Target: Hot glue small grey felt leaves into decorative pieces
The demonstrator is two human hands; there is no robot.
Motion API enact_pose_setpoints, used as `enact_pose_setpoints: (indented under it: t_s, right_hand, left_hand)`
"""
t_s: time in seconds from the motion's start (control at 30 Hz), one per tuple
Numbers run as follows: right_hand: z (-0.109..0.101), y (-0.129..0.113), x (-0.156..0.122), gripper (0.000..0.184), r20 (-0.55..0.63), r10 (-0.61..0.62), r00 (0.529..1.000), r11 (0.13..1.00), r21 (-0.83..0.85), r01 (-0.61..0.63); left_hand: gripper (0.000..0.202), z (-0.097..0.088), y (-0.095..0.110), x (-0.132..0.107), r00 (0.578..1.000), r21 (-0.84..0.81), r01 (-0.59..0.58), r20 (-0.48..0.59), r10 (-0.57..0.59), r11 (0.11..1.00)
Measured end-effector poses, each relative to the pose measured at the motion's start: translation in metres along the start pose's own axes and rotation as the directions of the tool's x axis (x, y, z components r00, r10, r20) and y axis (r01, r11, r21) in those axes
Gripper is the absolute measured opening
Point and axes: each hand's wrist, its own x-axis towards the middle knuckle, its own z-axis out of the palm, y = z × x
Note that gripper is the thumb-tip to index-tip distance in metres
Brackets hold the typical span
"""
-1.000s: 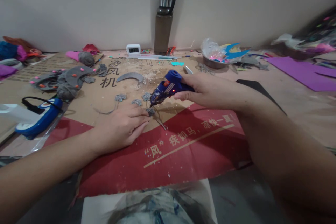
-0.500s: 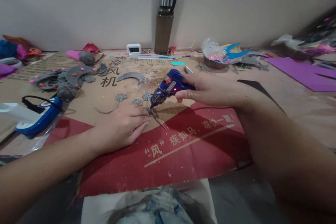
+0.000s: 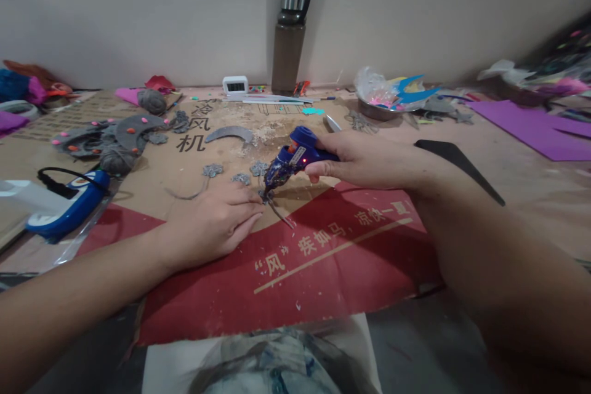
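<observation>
My right hand [image 3: 369, 160] grips a blue hot glue gun [image 3: 290, 160] with a red light on; its nozzle points down at a small grey glitter flower piece [image 3: 266, 195] on the cardboard. My left hand [image 3: 212, 221] lies low on the cardboard with its fingers together, their tips pinning that piece and a thin grey strip [image 3: 281, 215] that runs from it. Other small grey flowers [image 3: 212, 170] lie just behind the nozzle. A grey crescent [image 3: 229, 133] rests further back.
Red-and-brown printed cardboard [image 3: 323, 258] covers the work surface. A blue-and-white device with a black cable [image 3: 64, 203] lies left, grey felt pieces with pink dots [image 3: 111, 138] behind it. A tall bottle [image 3: 289, 43], a small clock [image 3: 234, 85], a metal bowl [image 3: 376, 108] and purple foam sheets [image 3: 535, 126] stand behind.
The glue gun's nozzle has dropped slightly and come down onto the flower piece. My left hand has stayed put.
</observation>
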Motion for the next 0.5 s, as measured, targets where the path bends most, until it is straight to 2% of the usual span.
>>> enact_pose_setpoints:
  t_s: [0.1,0.3,0.5]
  right_hand:
    - [0.0004,0.0011,0.0007,0.034,0.005,-0.014,1.000,1.000,0.001,0.014]
    - [-0.0056,0.0006,-0.0041,0.036,0.005,-0.122,0.993,0.992,0.025,0.121]
    - [-0.0094,0.0019,-0.0073,0.035,0.008,-0.102,0.995,0.994,0.045,0.101]
  left_hand:
    - [0.022,0.0006,-0.0003,-0.0003,1.000,-0.011,0.003,0.004,-0.003,1.000]
    - [0.021,-0.0002,0.0003,0.0001,1.000,-0.001,0.007,0.003,-0.007,1.000]
    - [0.022,-0.0013,0.0001,0.0006,1.000,-0.006,0.009,0.014,-0.009,1.000]
